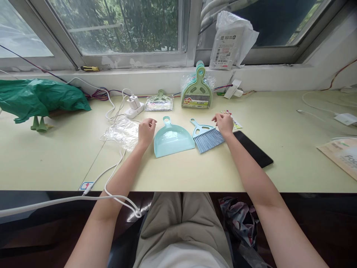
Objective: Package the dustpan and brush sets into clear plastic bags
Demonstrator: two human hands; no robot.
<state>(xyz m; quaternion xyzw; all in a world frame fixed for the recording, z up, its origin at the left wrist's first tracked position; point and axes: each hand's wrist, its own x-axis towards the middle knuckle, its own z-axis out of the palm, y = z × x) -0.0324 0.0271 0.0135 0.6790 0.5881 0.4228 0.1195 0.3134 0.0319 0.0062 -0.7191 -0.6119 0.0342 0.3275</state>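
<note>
A light-blue dustpan [173, 141] lies on the table in front of me, its handle pointing away. To its right is a small matching hand brush [206, 139] with blue-grey bristles fanned toward me. My left hand [147, 132] rests just left of the dustpan, apart from it, fingers loosely bent and holding nothing. Beside the brush's right end, my right hand [224, 123] has loosely bent, slightly parted fingers with nothing seen in them. Partly hidden behind that hand is a colourful printed card [236, 122]. Crumpled clear plastic wrap [122, 132] lies left of my left hand.
A black tablet [252, 149] lies by my right forearm. Wrapped green dustpan sets [197, 89] stand at the back, beside a smaller wrapped set [159, 102]. A power strip [134, 109] and white cables [111, 171] run on the left, near a green bag [41, 98].
</note>
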